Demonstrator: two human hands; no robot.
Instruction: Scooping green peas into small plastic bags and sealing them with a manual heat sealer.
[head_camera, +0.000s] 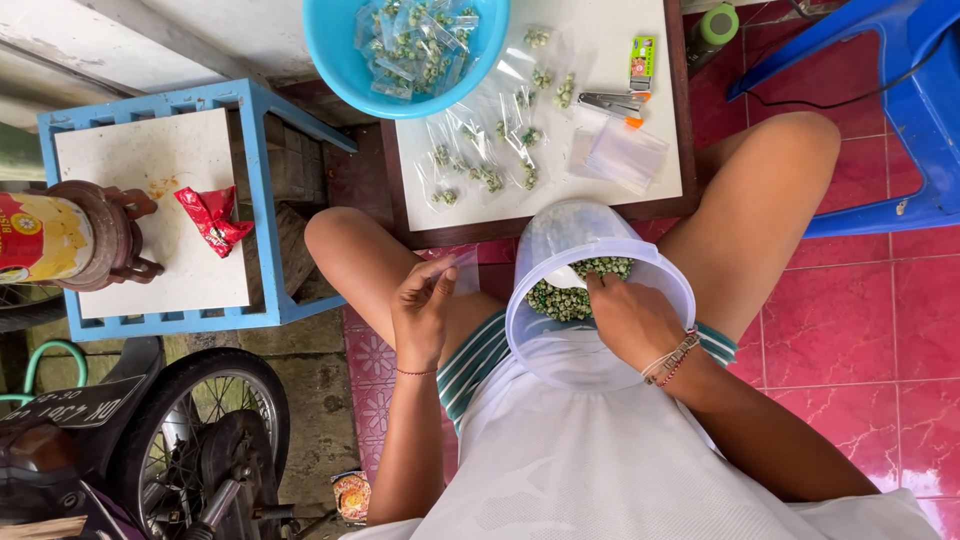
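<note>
Tilting away, mouth up-left: clear tub (560, 240) w/ right hand (632, 318) inside.

Blue stool (262, 130), red wrapper (212, 218), motorbike wheel (205, 440)

White board (600, 25), dark-rimmed: filled small bags (487, 160), empty bags (625, 152), stapler (610, 102), perhaps staple box (642, 62).

Tub (640, 262) on lap w/ peas (580, 290) inside, low table (660, 160) ahead, basin (345, 60) on table's far-left corner, stool (150, 200) left.
</note>
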